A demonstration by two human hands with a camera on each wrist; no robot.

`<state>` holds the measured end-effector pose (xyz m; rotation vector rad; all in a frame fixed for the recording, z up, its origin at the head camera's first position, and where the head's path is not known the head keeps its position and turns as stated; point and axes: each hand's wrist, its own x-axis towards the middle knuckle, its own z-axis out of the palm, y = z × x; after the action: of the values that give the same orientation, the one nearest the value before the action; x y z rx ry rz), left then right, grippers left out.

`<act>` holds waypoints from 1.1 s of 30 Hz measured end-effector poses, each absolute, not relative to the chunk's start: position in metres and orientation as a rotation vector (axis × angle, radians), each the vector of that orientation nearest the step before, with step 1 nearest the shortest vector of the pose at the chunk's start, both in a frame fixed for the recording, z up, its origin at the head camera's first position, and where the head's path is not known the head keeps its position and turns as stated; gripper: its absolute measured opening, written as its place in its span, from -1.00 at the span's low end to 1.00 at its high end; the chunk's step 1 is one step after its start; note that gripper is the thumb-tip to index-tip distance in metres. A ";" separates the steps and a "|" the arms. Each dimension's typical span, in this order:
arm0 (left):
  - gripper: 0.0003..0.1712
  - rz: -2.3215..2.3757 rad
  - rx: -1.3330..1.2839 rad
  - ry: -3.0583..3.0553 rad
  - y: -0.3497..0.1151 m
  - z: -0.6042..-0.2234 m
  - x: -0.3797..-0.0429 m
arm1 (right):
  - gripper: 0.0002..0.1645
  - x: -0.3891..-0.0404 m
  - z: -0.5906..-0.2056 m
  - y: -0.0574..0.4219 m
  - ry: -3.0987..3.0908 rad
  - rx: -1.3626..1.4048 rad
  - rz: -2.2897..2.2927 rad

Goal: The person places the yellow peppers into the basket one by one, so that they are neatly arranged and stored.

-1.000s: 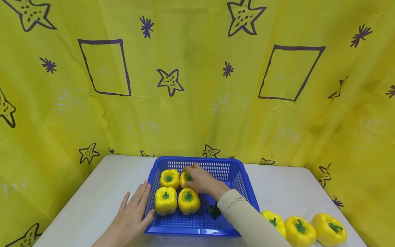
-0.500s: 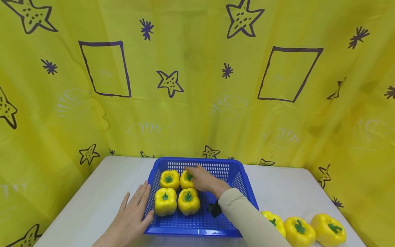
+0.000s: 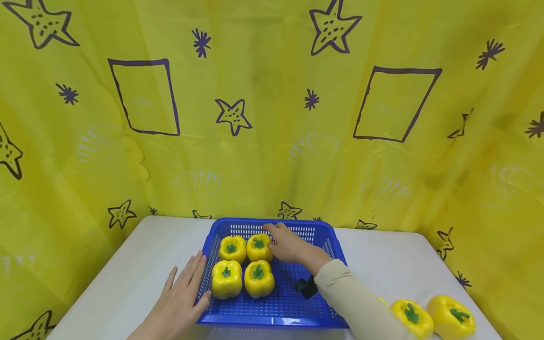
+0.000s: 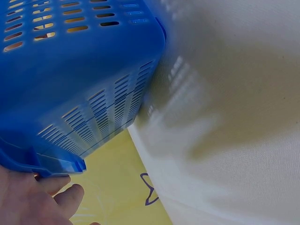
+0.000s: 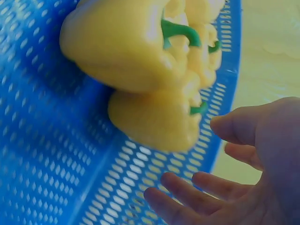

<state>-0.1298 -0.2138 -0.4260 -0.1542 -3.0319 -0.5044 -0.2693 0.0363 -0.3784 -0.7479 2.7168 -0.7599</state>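
Observation:
Inside the blue plastic basket (image 3: 272, 321) stand several yellow bell peppers with green stems, two by two at its left side. My right hand (image 3: 291, 243) is just to the right of the back pepper (image 3: 259, 248). In the right wrist view a gap shows between the spread fingers (image 5: 187, 197) and the nearest pepper (image 5: 154, 122), and nothing is held. At the basket's left side my left hand (image 3: 182, 293) lies with straight fingers, touching the rim. The left wrist view shows its fingers (image 4: 69, 199) under the rim's edge (image 4: 51, 169).
On the white table (image 3: 119, 283), more yellow bell peppers (image 3: 411, 317) stand in a row at the front right, one mostly behind the right sleeve (image 3: 357, 297). A yellow patterned curtain (image 3: 272, 156) hangs behind the table. A black device (image 3: 307, 287) sits at the right wrist.
My right hand has let go of the back pepper and moved a little to the right. That pepper now shows whole. The left hand has stayed in place.

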 end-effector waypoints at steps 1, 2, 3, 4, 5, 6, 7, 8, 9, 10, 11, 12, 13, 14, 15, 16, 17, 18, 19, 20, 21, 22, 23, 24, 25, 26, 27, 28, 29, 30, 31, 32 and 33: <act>-0.13 -0.505 -0.155 -3.033 -0.214 -0.426 -0.130 | -0.39 -0.269 -0.376 0.040 2.728 -0.754 -0.752; -0.13 -0.505 -0.158 -3.034 -0.214 -0.426 -0.129 | -0.40 -0.268 -0.373 0.045 2.744 -0.761 -0.742; -0.13 -0.503 -0.160 -3.034 -0.214 -0.426 -0.129 | -0.42 -0.267 -0.370 0.049 2.762 -0.766 -0.733; -0.13 -0.503 -0.161 -3.034 -0.214 -0.426 -0.129 | -0.43 -0.267 -0.367 0.054 2.778 -0.766 -0.728; -0.13 -0.501 -0.161 -3.032 -0.215 -0.426 -0.129 | -0.43 -0.267 -0.365 0.059 2.796 -0.767 -0.722; -0.13 -0.498 -0.162 -3.031 -0.215 -0.427 -0.129 | -0.44 -0.266 -0.362 0.064 2.812 -0.766 -0.720; -0.13 -0.496 -0.163 -3.031 -0.215 -0.427 -0.129 | -0.45 -0.266 -0.360 0.069 2.832 -0.760 -0.707; -0.13 -0.493 -0.165 -3.032 -0.215 -0.427 -0.129 | -0.46 -0.265 -0.359 0.074 2.849 -0.756 -0.696; -0.13 -0.494 -0.164 -3.033 -0.215 -0.427 -0.130 | -0.46 -0.265 -0.358 0.079 2.862 -0.747 -0.684; -0.13 -0.494 -0.162 -3.036 -0.215 -0.427 -0.130 | -0.47 -0.264 -0.357 0.084 2.873 -0.742 -0.672; -0.13 -0.494 -0.160 -3.038 -0.215 -0.427 -0.130 | -0.47 -0.263 -0.357 0.089 2.879 -0.743 -0.665; -0.12 -0.496 -0.158 -3.042 -0.215 -0.427 -0.130 | -0.47 -0.263 -0.356 0.093 2.889 -0.748 -0.651; -0.12 -0.496 -0.156 -3.045 -0.215 -0.427 -0.130 | -0.48 -0.261 -0.356 0.098 2.897 -0.753 -0.643; -0.12 -0.496 -0.156 -3.046 -0.215 -0.427 -0.130 | -0.48 -0.260 -0.356 0.102 2.904 -0.767 -0.639; -0.12 -0.497 -0.155 -3.046 -0.214 -0.428 -0.130 | -0.49 -0.259 -0.355 0.106 2.912 -0.779 -0.639; -0.12 -0.496 -0.155 -3.046 -0.214 -0.428 -0.130 | -0.50 -0.258 -0.355 0.111 2.917 -0.799 -0.641; -0.12 -0.496 -0.156 -3.046 -0.214 -0.428 -0.130 | -0.50 -0.256 -0.353 0.115 2.923 -0.814 -0.644; -0.12 -0.497 -0.156 -3.046 -0.214 -0.428 -0.130 | -0.51 -0.255 -0.353 0.119 2.928 -0.830 -0.641; -0.12 -0.499 -0.158 -3.045 -0.214 -0.428 -0.130 | -0.51 -0.253 -0.351 0.123 2.932 -0.834 -0.645; -0.12 -0.502 -0.158 -3.044 -0.214 -0.428 -0.130 | -0.51 -0.252 -0.351 0.127 2.938 -0.839 -0.642; -0.12 -0.503 -0.160 -3.043 -0.213 -0.428 -0.130 | -0.51 -0.250 -0.350 0.131 2.942 -0.841 -0.637; -0.12 -0.504 -0.161 -3.040 -0.213 -0.428 -0.130 | -0.51 -0.249 -0.350 0.135 2.946 -0.843 -0.629; -0.12 -0.506 -0.162 -3.037 -0.213 -0.428 -0.129 | -0.51 -0.247 -0.349 0.139 2.953 -0.838 -0.619; -0.13 -0.507 -0.161 -3.035 -0.213 -0.428 -0.129 | -0.51 -0.246 -0.349 0.143 2.957 -0.839 -0.612; -0.13 -0.509 -0.160 -3.032 -0.213 -0.428 -0.129 | -0.51 -0.244 -0.349 0.147 2.966 -0.834 -0.605; -0.13 -0.509 -0.160 -3.030 -0.213 -0.428 -0.130 | -0.51 -0.242 -0.349 0.151 2.974 -0.839 -0.596; -0.13 -0.508 -0.161 -3.026 -0.213 -0.428 -0.130 | -0.52 -0.241 -0.349 0.155 2.981 -0.844 -0.592; -0.13 -0.508 -0.160 -3.025 -0.213 -0.428 -0.130 | -0.53 -0.240 -0.349 0.159 2.991 -0.855 -0.584; -0.13 -0.508 -0.160 -3.026 -0.212 -0.428 -0.130 | -0.53 -0.239 -0.349 0.163 2.999 -0.865 -0.578; -0.13 -0.507 -0.161 -3.029 -0.212 -0.427 -0.130 | -0.54 -0.238 -0.349 0.166 3.005 -0.876 -0.574; -0.13 -0.508 -0.163 -3.033 -0.212 -0.427 -0.130 | -0.54 -0.237 -0.350 0.170 3.012 -0.878 -0.572; -0.13 -0.506 -0.165 -3.037 -0.212 -0.427 -0.130 | -0.55 -0.236 -0.350 0.173 3.019 -0.879 -0.568; -0.13 -0.507 -0.166 -3.041 -0.212 -0.427 -0.130 | -0.55 -0.235 -0.350 0.176 3.025 -0.880 -0.565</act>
<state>-0.1302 -0.2123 -0.4270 -0.1664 -3.0409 -0.5070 -0.2345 0.1758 -0.3505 -0.8799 3.0246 -0.5653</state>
